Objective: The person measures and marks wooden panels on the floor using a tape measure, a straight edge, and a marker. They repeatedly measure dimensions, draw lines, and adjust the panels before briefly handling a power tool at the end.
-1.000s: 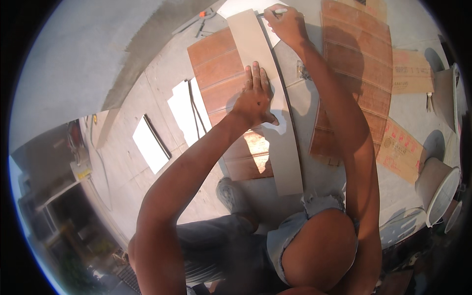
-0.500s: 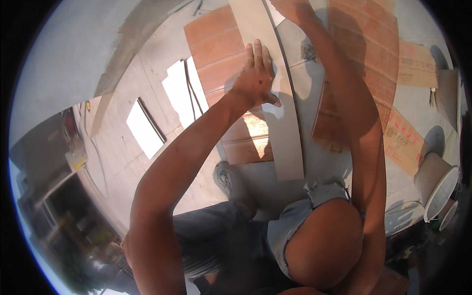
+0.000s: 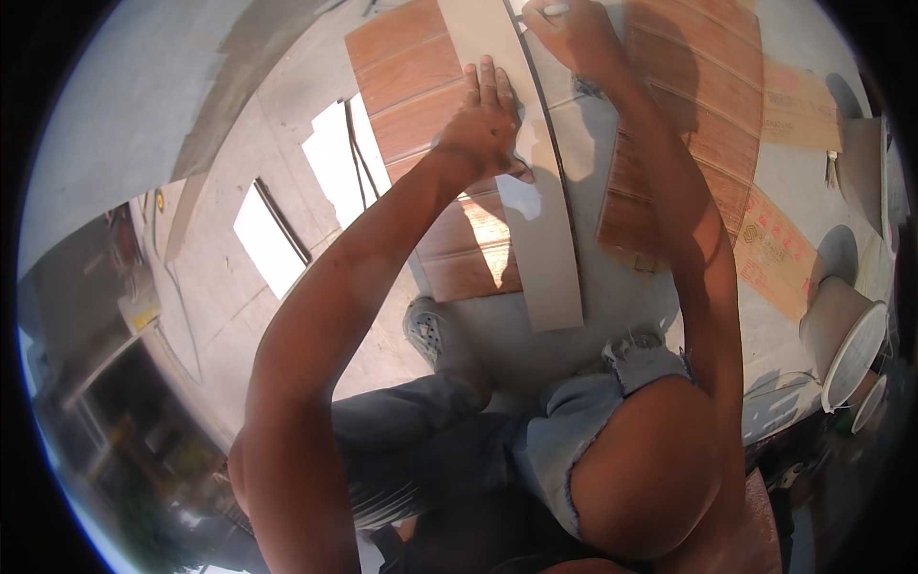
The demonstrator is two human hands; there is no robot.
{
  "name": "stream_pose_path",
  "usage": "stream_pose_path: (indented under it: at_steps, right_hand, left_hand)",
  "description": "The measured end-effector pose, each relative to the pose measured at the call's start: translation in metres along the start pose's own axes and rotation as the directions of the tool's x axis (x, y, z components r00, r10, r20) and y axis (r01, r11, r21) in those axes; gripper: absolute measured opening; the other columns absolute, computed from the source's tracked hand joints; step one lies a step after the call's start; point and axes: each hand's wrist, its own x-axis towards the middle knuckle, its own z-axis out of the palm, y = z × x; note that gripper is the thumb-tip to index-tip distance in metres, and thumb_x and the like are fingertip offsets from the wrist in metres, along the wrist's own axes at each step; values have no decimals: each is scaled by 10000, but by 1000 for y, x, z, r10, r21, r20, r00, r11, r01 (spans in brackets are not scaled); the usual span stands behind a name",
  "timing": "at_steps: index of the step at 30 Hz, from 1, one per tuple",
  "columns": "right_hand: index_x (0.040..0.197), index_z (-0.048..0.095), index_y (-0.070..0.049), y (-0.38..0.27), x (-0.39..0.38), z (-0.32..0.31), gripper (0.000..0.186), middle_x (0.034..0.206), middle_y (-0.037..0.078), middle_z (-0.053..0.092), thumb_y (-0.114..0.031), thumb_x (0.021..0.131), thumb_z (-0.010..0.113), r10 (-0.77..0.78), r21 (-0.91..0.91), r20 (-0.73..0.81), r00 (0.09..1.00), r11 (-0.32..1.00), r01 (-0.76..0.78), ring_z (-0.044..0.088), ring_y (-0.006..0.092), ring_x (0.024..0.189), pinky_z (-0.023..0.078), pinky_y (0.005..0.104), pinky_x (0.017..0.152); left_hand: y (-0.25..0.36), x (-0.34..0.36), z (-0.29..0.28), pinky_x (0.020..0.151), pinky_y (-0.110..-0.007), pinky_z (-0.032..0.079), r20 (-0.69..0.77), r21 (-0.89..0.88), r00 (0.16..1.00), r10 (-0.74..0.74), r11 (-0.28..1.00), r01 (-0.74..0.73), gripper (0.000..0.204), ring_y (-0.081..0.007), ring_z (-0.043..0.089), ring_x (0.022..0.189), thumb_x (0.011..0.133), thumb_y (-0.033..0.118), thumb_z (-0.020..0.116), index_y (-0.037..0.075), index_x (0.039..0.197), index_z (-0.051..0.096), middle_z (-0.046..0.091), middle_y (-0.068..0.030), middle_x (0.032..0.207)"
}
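Note:
My left hand (image 3: 486, 124) lies with fingers stretched out on a long, pale, narrow board (image 3: 552, 287), near its left edge. The board lies lengthwise over a panel of reddish wood-look planks (image 3: 397, 81), with a dark line along its right edge. My right hand (image 3: 574, 43), at the top of the view, grips a slim white marker (image 3: 555, 10) beside the board's far part, fingers curled round it. A second wood-look panel (image 3: 727, 67) lies under and to the right of my right forearm.
White pieces (image 3: 268, 239) with dark strips lie on the pale tiled floor (image 3: 229, 335) at the left, near a cable. Printed cardboard (image 3: 779, 273) and buckets (image 3: 827, 335) sit along the right. My shoed foot (image 3: 430, 335) and bent knee are below the board.
The board, panels and hands sit higher in the picture than a second ago. My left hand stays spread on the board; my right hand still holds the marker at the far part.

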Motion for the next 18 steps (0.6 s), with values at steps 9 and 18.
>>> stream_pose_path:
  at_steps: [9,18]
  right_hand:
    - [1052,741,-63,-6,-64,-20,224,820,132,708,-266,969,695,61,105,67,996,992,-68,678,245,715,530,373,718]
    - [1002,765,-79,2,-113,-15,174,885,135,767,-222,927,700,129,127,14,992,983,-130,734,306,780,561,394,739]
  left_hand:
    - [4,4,-1,1312,-529,166,58,5,997,-55,998,55,1394,-593,-21,1555,672,654,888,-141,1590,204,39,-403,1677]
    - [5,4,1,1298,-482,248,34,-52,991,-128,990,130,1578,-536,40,1579,594,683,915,-150,1608,39,12,-395,1684]
